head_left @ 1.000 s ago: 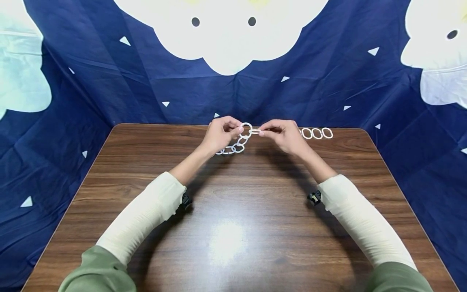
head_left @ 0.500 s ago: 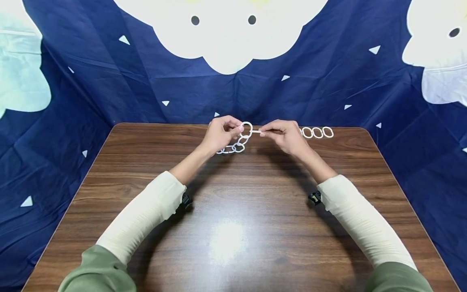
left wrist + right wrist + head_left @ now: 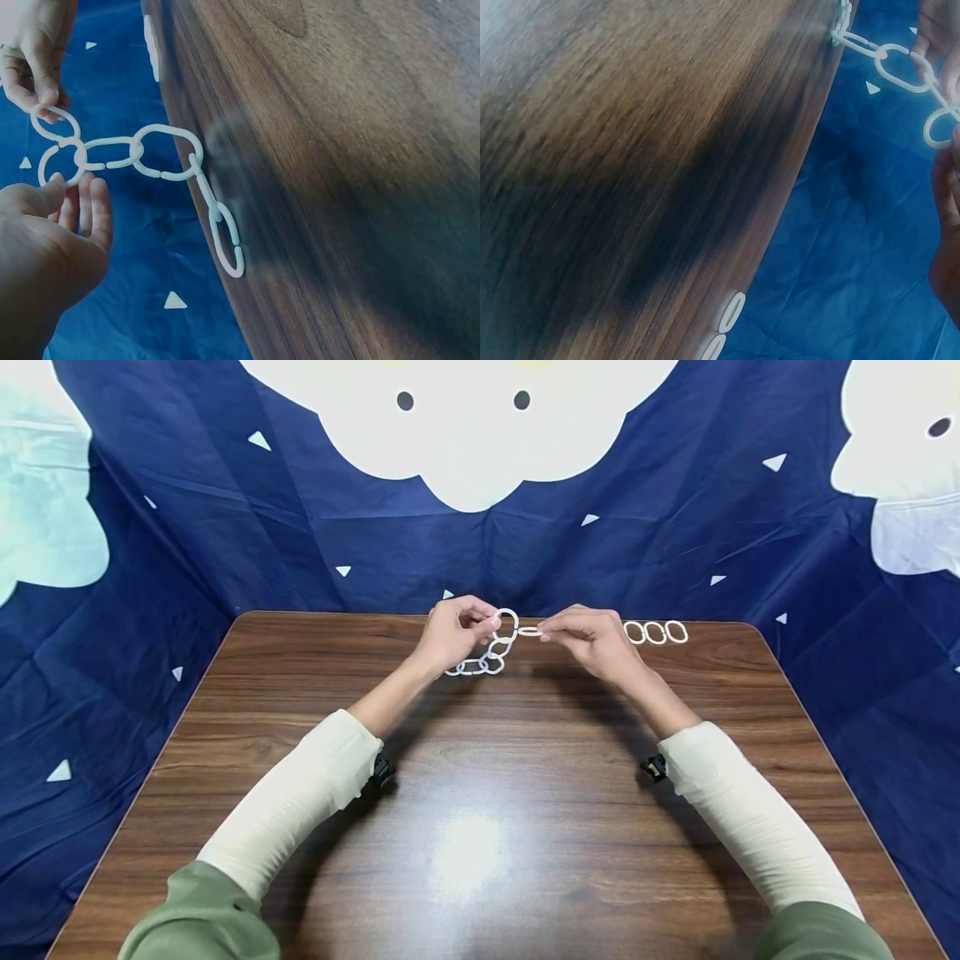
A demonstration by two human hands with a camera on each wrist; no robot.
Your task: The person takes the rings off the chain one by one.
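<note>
In the head view my left hand (image 3: pixel 454 635) pinches the end link of a white plastic chain (image 3: pixel 472 667) between thumb and fingers. The chain hangs from that link down to the table. To the right, my right hand (image 3: pixel 592 639) pinches a single white oval link (image 3: pixel 529 632) by its far end, nearly edge-on. In the left wrist view this link (image 3: pixel 54 122) meets the pinched end link (image 3: pixel 45 161) near its top; whether the two are hooked I cannot tell. Small gaps show in the sides of several chain links (image 3: pixel 166 152).
Several loose white links (image 3: pixel 655 632) lie in a row at the table's back right, beside my right hand. The brown wooden table (image 3: pixel 525 760) ends just behind the hands. A blue cloth (image 3: pixel 375 543) with white shapes hangs behind it.
My right hand has shifted slightly to the right with its link, which now overlaps the chain's end link less. The link has also turned a little. My left hand stays in about the same place.
</note>
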